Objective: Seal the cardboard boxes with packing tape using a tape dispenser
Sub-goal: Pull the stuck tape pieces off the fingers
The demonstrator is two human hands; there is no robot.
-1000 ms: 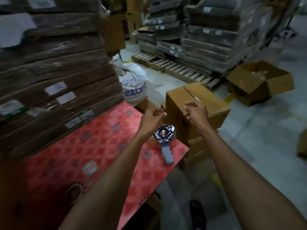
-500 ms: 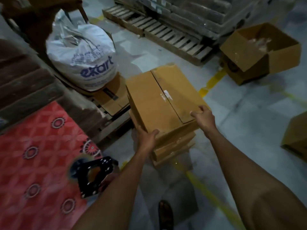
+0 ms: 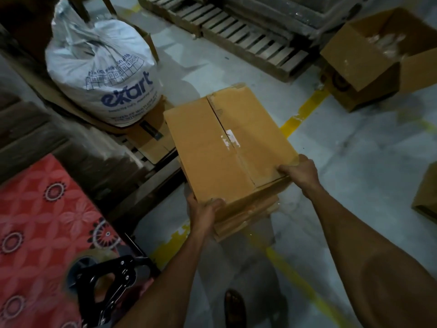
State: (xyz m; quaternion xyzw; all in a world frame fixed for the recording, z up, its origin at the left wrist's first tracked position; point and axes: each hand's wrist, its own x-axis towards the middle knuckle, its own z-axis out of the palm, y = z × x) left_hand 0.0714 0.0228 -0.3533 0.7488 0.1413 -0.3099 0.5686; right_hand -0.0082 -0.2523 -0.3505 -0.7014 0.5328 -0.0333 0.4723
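Dim warehouse, grey concrete floor point(image 3: 354, 162) with a yellow line. Nearest: one black metal tape dispenser point(image 3: 104, 287), untouched on the red patterned desk point(image 3: 35, 221).

Both hands grasp the brown closed-flap cardboard box point(image 3: 220, 147), which rests on flattened cartons point(image 3: 246, 221). The left hand point(image 3: 203, 211) is at the near corner, the right hand point(image 3: 299, 171) on the near-right edge.

Judged light, stiff, likely empty; corners give the best hold.

Farther: one white printed sack point(image 3: 101, 74), one open cardboard box point(image 3: 369, 60), one partly seen box point(image 3: 428, 192). Three boxes counted.
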